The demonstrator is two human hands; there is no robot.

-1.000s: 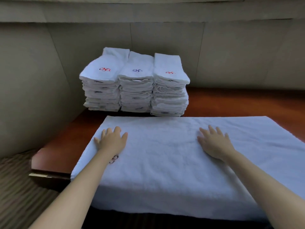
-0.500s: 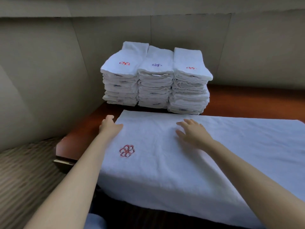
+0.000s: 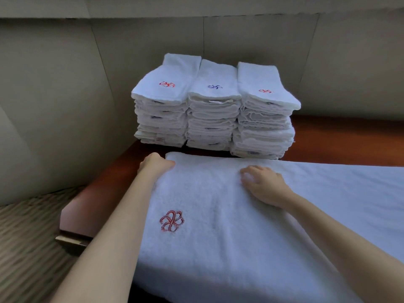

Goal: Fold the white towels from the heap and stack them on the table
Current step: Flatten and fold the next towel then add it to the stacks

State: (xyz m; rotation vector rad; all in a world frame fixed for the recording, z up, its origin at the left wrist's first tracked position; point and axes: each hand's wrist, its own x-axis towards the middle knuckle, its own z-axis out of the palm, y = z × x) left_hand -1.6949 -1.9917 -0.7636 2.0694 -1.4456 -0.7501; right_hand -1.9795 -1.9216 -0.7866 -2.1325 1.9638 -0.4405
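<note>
As left hand [image 3: 156,164] reached towel [image 3: 218,215] corner, right hand [image 3: 265,185] slid farther

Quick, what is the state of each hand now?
Left hand: grips the far left corner of the towel.
Right hand: open, pressing flat on the towel.

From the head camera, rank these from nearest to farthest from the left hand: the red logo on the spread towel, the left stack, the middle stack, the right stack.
From the left hand:
1. Left stack, just beyond it.
2. Red logo, on the spread towel, toward the person; close to call against the left stack.
3. Middle stack.
4. Right stack, far right.
</note>
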